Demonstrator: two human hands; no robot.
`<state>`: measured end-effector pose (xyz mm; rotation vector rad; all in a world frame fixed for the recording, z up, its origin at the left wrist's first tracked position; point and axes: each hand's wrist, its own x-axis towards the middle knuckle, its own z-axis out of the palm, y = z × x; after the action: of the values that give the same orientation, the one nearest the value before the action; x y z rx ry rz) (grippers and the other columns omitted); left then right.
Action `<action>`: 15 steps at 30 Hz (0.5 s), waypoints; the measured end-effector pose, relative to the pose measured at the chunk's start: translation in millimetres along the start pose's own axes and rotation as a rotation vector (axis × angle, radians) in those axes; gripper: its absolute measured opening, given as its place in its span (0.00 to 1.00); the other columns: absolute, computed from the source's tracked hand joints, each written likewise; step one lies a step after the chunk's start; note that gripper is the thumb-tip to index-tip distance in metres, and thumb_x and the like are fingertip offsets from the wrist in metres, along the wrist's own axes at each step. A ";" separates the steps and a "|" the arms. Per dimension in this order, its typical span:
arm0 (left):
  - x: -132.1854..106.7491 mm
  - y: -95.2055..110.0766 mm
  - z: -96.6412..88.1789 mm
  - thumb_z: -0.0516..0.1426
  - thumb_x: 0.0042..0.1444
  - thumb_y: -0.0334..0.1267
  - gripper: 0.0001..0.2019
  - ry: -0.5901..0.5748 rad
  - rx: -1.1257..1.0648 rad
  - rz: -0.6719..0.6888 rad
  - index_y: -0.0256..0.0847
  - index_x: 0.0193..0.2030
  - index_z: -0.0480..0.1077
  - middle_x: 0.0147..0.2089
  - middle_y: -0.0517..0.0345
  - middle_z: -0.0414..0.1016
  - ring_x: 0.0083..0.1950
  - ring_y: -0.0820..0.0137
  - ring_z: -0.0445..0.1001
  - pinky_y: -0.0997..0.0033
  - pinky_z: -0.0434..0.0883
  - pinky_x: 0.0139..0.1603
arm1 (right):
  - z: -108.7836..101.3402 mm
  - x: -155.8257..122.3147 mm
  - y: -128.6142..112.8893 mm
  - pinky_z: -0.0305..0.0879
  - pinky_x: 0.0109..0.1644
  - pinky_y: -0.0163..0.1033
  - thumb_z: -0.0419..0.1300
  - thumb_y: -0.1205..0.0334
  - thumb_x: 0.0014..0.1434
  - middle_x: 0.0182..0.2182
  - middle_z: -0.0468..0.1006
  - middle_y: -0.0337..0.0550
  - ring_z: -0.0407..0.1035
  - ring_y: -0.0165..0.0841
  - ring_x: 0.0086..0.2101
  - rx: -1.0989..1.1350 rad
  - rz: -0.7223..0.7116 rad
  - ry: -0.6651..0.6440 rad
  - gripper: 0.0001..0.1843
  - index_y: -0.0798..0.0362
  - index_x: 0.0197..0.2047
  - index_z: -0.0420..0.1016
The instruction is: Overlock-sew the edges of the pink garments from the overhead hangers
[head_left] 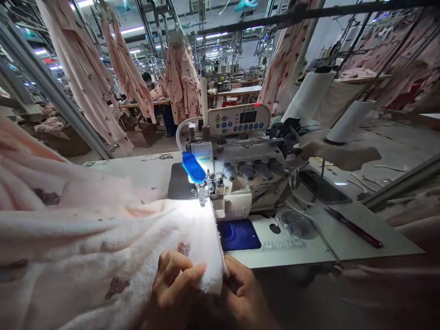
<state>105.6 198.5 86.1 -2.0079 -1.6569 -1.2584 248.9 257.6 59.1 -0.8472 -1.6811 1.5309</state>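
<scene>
While we look down through the head view, our left hand is curled nearly closed, thumb and fingers gathering the pink fleece, and our right hand pinches its right edge, some fingertips hidden by the cloth. The fleece spreads across the left of the table, one corner reaching up to the presser foot of the sewing machine. If we pulled unevenly, that edge could stray from the foot and pucker. The heavy folds on our left might drag it askew, and fingers brought too near the foot could get caught.
</scene>
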 end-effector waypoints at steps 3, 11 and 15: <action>-2.5 2.8 -2.6 0.56 0.57 0.29 0.10 0.006 0.044 0.011 0.43 0.44 0.71 0.33 0.58 0.67 0.35 0.70 0.68 0.69 0.68 0.39 | -7.7 -2.3 -16.6 0.61 0.31 0.32 0.58 0.47 0.60 0.26 0.69 0.38 0.62 0.30 0.27 -0.054 -0.058 -0.053 0.18 0.53 0.27 0.73; -3.4 11.0 -7.2 0.56 0.55 0.26 0.11 -0.023 -0.049 0.059 0.44 0.44 0.69 0.30 0.60 0.68 0.33 0.72 0.68 0.71 0.68 0.36 | -9.6 -12.4 -22.9 0.58 0.28 0.32 0.54 0.43 0.62 0.20 0.65 0.37 0.59 0.29 0.23 -0.107 -0.096 -0.044 0.26 0.53 0.22 0.72; -2.9 16.3 -6.4 0.56 0.56 0.28 0.09 0.022 0.118 0.162 0.39 0.44 0.69 0.32 0.57 0.68 0.36 0.70 0.68 0.66 0.67 0.41 | -9.1 -13.4 -30.0 0.57 0.26 0.33 0.47 0.40 0.65 0.19 0.67 0.38 0.62 0.30 0.22 -0.111 -0.130 -0.036 0.30 0.52 0.23 0.74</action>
<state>117.2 187.0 93.0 -2.0044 -1.4882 -1.0969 263.5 248.6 88.6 -0.7543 -1.8247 1.3834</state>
